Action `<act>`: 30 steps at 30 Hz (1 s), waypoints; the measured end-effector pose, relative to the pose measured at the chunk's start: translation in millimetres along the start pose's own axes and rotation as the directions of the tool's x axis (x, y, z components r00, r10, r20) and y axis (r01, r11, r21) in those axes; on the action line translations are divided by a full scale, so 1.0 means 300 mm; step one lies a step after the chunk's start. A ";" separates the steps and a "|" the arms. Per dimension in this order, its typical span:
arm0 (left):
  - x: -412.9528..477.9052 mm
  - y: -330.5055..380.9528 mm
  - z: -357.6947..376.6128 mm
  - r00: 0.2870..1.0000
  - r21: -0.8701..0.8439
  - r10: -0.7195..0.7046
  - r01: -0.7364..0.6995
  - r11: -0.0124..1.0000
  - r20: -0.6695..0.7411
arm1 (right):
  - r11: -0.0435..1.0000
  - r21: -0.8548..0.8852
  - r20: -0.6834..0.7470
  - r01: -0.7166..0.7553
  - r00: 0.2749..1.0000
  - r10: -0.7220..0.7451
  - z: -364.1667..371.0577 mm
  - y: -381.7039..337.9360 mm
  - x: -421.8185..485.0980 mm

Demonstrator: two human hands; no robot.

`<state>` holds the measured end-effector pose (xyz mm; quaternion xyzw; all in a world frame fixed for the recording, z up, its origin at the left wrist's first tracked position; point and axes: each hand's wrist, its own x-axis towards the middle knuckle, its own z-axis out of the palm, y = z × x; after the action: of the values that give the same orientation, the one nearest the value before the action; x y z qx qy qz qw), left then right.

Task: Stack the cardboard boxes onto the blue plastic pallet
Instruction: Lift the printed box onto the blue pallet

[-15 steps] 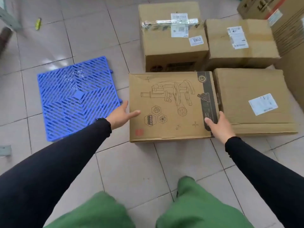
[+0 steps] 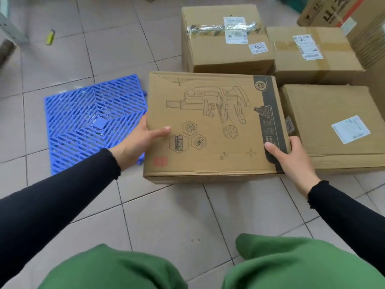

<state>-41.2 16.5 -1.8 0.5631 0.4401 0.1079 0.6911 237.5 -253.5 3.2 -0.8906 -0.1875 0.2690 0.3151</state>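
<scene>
Both our hands grip the printed box (image 2: pixel 210 124), one on each short side. Our left hand (image 2: pixel 135 142) presses against its left edge with the thumb laid across the top face and the fingers hidden behind the side. Our right hand (image 2: pixel 291 157) clamps the near right corner, thumb on the dark printed strip, fingers wrapped down the side. We cannot tell whether the box rests on the floor (image 2: pixel 162 215) or is just off it; its left edge overlaps the right rim of the pallet (image 2: pixel 91 122), which lies flat on the tiles to the left with nothing on it.

Three more boxes sit close by. A plain box (image 2: pixel 333 126) with a white label lies just beside the printed one, on its right. Behind stand a taped box (image 2: pixel 225 38) marked 5842 and, touching its right side, a lower labelled box (image 2: pixel 312 51). Further right, a stack of cartons (image 2: pixel 354 19) reaches the frame edge. A small yellow object (image 2: pixel 50 36) lies on the tiles at far left. Our green trousers (image 2: pixel 291 265) fill the bottom.
</scene>
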 end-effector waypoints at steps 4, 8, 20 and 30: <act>-0.116 0.081 -0.243 0.990 -0.013 0.012 -0.014 1.000 -0.144 | 0.987 -0.054 0.195 0.153 0.971 -0.140 0.052 -0.170 -0.106; -0.207 0.085 -0.507 0.942 -0.019 0.007 -0.015 1.000 -0.335 | 0.964 0.025 0.395 0.263 0.884 -0.251 0.183 -0.349 -0.157; -0.184 -0.022 -0.945 0.827 -0.054 -0.042 0.014 0.998 -0.561 | 0.901 0.211 0.577 0.380 0.695 -0.429 0.666 -0.740 0.023; -0.161 -0.142 -0.983 0.810 -0.033 -0.099 0.098 0.995 -0.578 | 0.918 0.234 0.612 0.320 0.685 -0.395 0.789 -0.662 0.023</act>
<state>-299.7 172.3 -9.1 0.4795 0.6578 0.2383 0.5297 69.0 4.2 -23.2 -0.6693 -0.4398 0.5031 0.3248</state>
